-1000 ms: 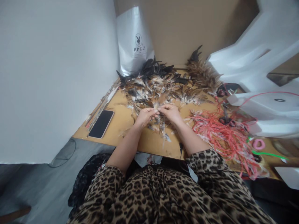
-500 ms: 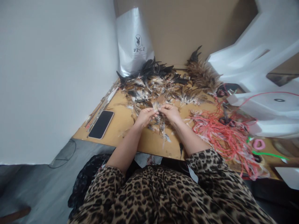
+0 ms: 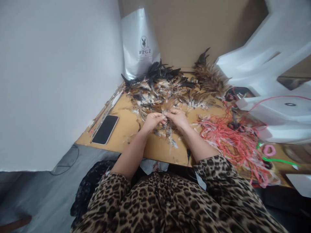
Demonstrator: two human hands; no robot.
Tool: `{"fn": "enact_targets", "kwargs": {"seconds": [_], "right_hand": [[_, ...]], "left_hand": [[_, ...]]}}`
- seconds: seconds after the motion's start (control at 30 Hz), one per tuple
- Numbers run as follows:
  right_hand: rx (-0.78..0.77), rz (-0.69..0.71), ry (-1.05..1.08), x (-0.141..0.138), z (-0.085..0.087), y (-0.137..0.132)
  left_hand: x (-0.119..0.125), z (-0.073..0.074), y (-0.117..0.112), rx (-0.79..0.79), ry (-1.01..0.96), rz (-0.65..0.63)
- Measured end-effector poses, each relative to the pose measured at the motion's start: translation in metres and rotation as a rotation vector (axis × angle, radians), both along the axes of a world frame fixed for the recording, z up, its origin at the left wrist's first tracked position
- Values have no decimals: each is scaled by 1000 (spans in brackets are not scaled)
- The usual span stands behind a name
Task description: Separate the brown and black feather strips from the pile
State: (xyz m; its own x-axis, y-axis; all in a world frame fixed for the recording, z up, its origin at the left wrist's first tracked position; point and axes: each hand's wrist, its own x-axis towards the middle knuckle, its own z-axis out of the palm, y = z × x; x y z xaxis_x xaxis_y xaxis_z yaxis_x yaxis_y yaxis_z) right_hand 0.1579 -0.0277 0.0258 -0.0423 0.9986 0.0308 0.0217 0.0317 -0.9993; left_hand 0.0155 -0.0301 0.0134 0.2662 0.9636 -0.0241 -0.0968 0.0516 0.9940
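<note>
A small tuft of brown feathers [image 3: 168,105] is pinched by its pale base between my two hands, over the front half of the wooden table [image 3: 126,129]. My left hand [image 3: 154,121] is closed on the tuft from the left, fingertips against those of the other hand. From the right, my right hand [image 3: 178,117] pinches the same base. The exact grip at the fingertips is too small to make out. Behind my hands spreads a pile of brown, white and black feathers [image 3: 157,87]. Loose feather scraps [image 3: 172,140] lie just below my hands.
A phone [image 3: 105,129] lies left. Tangled red and pink strings [image 3: 225,139] cover the right side, with black scissors [image 3: 234,121] among them. A silver bag [image 3: 141,45] stands at the back, near a brown feather bundle [image 3: 211,77]. White foam pieces [image 3: 274,113] rise at right.
Both hands stay at nearly the same place. The feather tuft between them has turned slightly and fanned up to the right, and my left hand has shifted a little to the right.
</note>
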Motion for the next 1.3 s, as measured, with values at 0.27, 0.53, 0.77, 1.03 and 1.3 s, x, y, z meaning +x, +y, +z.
{"fn": "enact_targets", "kwargs": {"seconds": [0.27,0.53,0.77,1.03,1.3], "right_hand": [[-11,25,63,0,-1,0],[44,42,-82,-3,2,-3],[89,-8,-156,-3,9,-5],[60,-41,39,-5,3,9],[210,-72,-285,23,-12,22]], "left_hand": [[0,-3,-1,-71,-46,-44],[0,-2,0,2,31,-10],[3,0,-4,42,64,-2],[-4,0,4,-13,-78,158],[-16,-6,17,-125,-389,346]]}}
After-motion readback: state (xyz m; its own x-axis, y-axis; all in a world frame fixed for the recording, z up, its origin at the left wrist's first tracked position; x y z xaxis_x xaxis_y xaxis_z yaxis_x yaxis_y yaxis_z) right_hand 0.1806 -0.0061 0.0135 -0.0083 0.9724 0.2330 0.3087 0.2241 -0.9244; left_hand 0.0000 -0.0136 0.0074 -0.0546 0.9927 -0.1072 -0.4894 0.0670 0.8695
